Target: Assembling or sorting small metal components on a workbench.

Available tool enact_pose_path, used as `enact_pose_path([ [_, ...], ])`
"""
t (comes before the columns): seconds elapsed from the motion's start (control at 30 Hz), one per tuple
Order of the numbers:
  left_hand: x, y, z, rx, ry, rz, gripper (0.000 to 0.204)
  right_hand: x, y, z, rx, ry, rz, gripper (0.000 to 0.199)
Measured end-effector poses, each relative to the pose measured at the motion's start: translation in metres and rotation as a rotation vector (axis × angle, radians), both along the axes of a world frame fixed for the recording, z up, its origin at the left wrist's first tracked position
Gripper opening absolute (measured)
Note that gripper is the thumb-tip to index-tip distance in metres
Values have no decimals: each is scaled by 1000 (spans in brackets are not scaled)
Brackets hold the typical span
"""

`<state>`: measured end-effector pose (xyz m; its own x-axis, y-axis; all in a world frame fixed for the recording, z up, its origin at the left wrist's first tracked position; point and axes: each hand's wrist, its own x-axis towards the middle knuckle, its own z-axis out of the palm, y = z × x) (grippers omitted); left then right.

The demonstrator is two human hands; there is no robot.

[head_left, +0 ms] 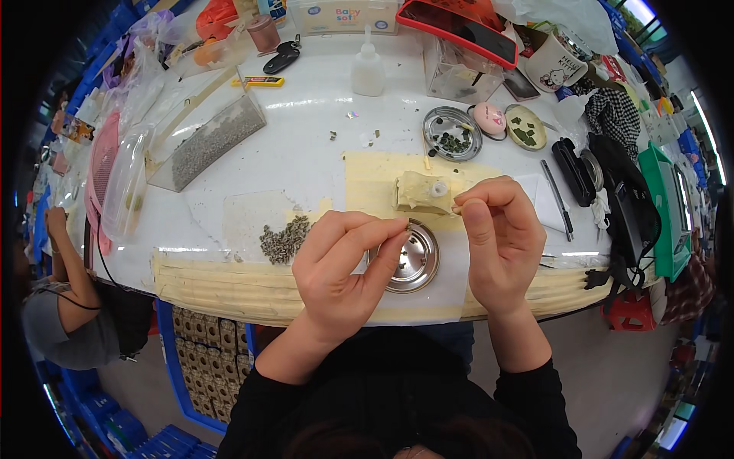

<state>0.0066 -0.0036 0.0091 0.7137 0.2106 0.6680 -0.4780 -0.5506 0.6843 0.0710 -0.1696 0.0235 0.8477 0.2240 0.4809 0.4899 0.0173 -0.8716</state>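
My left hand [344, 264] is pinched, thumb against forefinger, over the rim of a small round metal dish [417, 260]; whatever sits between the fingertips is too small to make out. My right hand [501, 233] is also pinched, holding a thin short stick near its fingertips, just right of a tape-wrapped block with a white ring [420, 191]. A pile of small grey pieces [284, 239] lies left of my left hand on a clear sheet.
Further back are a metal lid with dark green bits [453, 134], a second dish of green bits [525, 126], a white glue bottle [368, 65], a clear tray of grey pieces [214, 138], and black tools [569, 164]. Another person [61, 306] sits at the left.
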Motion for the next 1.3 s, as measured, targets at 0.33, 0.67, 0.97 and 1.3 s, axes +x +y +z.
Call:
enact_pose_path([
  [0.33, 0, 0, 0, -4, -6, 0, 20, 0, 2, 0, -4, 2, -7, 10],
  [0.67, -1, 2, -2, -25, -22, -1, 20, 10, -6, 3, -57, -94, -181, 6],
  [0.97, -2, 2, -3, -25, -51, 20, 22, 24, -5, 0, -589, -531, -319, 11],
  [1.3, -2, 6, -5, 13, -143, 22, 27, -24, 4, 10, -39, 332, 297, 21],
])
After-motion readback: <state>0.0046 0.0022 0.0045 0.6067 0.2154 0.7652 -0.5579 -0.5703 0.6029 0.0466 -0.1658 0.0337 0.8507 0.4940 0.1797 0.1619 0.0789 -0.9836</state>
